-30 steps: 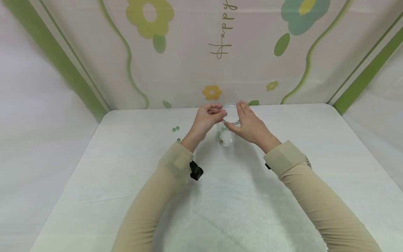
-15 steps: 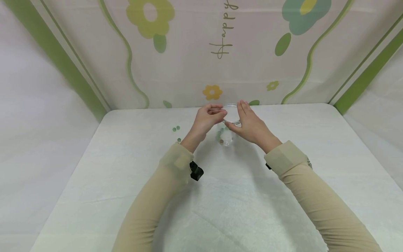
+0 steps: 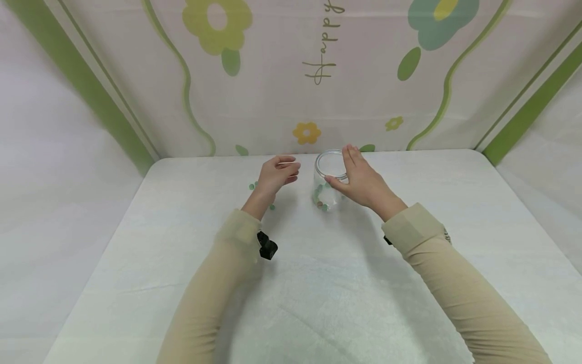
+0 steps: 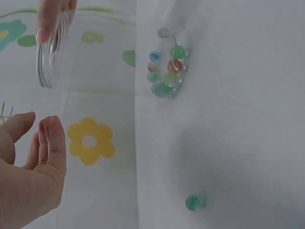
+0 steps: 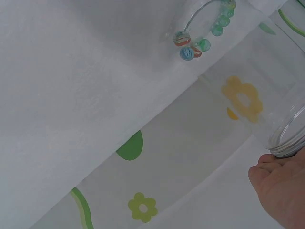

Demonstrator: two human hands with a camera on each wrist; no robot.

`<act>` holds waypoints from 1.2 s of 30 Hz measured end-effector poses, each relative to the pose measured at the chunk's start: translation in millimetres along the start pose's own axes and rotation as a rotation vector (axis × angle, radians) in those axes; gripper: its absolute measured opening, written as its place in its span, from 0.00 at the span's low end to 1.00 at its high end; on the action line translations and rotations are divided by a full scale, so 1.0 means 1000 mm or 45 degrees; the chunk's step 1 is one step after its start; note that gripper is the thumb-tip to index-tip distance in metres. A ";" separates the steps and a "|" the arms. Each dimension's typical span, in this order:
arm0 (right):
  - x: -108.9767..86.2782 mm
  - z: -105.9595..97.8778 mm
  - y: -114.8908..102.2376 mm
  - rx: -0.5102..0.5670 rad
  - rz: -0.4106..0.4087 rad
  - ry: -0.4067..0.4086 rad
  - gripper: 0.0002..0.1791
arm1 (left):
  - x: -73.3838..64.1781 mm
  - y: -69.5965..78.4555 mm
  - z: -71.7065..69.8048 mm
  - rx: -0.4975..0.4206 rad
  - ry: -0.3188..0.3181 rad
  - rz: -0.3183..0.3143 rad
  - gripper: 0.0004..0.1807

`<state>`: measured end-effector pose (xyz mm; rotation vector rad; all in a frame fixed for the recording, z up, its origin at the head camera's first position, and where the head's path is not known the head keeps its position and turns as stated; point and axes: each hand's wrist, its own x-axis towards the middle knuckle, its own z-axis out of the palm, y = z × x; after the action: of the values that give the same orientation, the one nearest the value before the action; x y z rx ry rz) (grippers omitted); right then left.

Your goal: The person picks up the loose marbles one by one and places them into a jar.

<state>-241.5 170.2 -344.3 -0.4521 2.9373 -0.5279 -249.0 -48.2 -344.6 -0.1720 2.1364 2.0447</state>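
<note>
A clear jar (image 3: pixel 330 177) stands near the table's back edge, with several coloured marbles (image 4: pixel 175 66) around its bottom. My right hand (image 3: pixel 364 179) holds the jar by its upper right side, thumb in front and fingers toward the back. The right wrist view catches part of that hand (image 5: pixel 281 186) at the jar's ringed rim. To the left of the jar and apart from it, my left hand (image 3: pixel 273 177) hovers over the table. Its fingers are loosely bent, and nothing shows between them and the thumb in the left wrist view.
Loose green marbles lie on the white table (image 3: pixel 291 303) near my left wrist: one marble (image 3: pixel 251 187) to its left, another marble (image 3: pixel 272 207) to its right. A flower-printed cloth (image 3: pixel 268 101) hangs directly behind the table's back edge.
My left hand has left the jar's rim and moved left, uncovering the rim's left side. A green marble now shows right of my left wrist. The right hand stays on the jar.
</note>
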 end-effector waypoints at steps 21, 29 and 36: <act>-0.003 0.000 -0.001 0.012 -0.018 0.016 0.52 | 0.005 -0.028 -0.061 0.268 0.048 -0.114 0.24; -0.002 0.001 0.000 0.014 -0.021 0.011 0.53 | 0.006 -0.040 -0.075 0.351 0.057 -0.162 0.23; -0.002 0.001 0.000 0.011 -0.016 0.023 0.55 | 0.006 -0.051 -0.084 0.453 0.083 -0.203 0.23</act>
<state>-239.8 170.7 -345.1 -0.4678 2.9503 -0.5488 -248.2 -134.4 -392.0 -0.3488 2.3952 1.5648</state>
